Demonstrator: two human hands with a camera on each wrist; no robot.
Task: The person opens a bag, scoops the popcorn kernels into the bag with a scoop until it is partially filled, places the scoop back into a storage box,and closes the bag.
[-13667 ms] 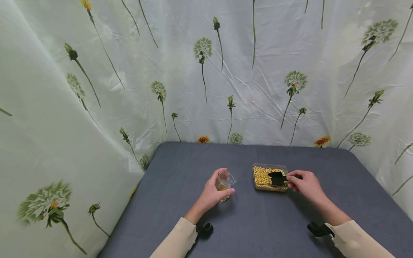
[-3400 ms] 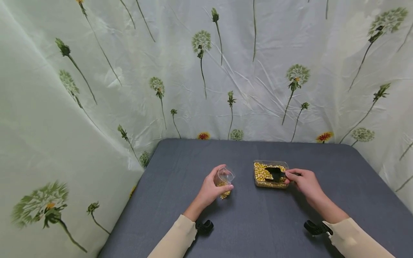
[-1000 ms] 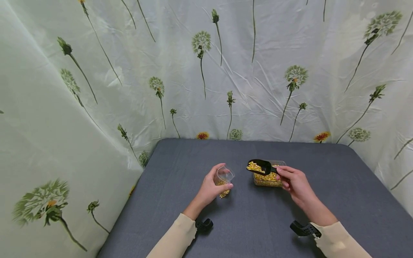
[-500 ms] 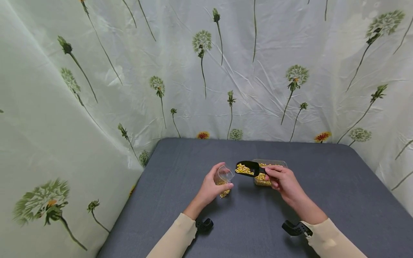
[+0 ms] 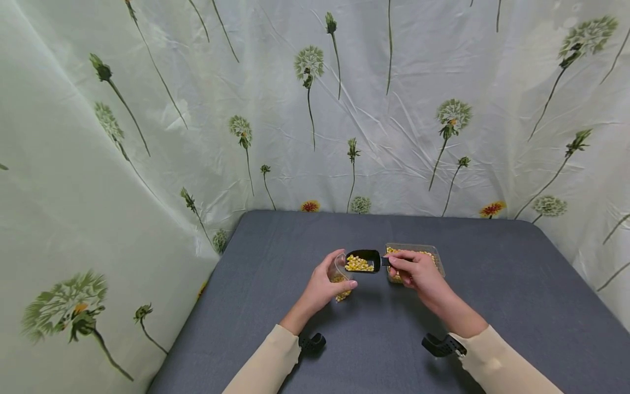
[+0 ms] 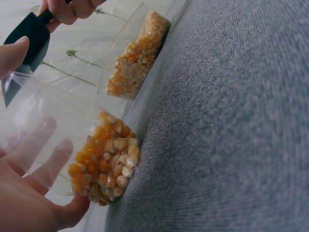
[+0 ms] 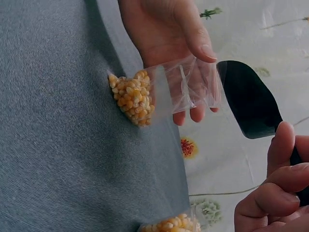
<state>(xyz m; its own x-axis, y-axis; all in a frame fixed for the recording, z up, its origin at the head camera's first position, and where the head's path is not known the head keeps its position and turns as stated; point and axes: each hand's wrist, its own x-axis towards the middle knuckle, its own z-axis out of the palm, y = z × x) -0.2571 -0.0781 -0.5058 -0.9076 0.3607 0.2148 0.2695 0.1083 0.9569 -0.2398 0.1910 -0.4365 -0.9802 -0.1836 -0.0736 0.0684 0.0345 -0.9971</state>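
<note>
My left hand (image 5: 319, 291) holds a clear plastic bag (image 7: 166, 89) upright on the table, its thumb and fingers spread round the mouth. Yellow corn kernels (image 6: 107, 162) fill the bag's lower part. My right hand (image 5: 420, 279) pinches the handle of a black scoop (image 7: 248, 99) between thumb and fingers. Corn lies in the scoop's bowl, seen in the head view. The scoop's front edge is right at the bag's opening, held about level. In the left wrist view, the left thumb overlaps the scoop.
A clear rectangular container (image 5: 412, 245) of corn kernels stands just behind and right of the right hand, which partly hides it. The grey cloth-covered table (image 5: 295, 235) ends at a back edge before a curtain (image 5: 275, 82) with dandelion prints.
From digging in the container, the right hand has lifted the scoop with corn in it and carried it left to the bag's mouth. The left hand has stayed nearly still with the bag.
</note>
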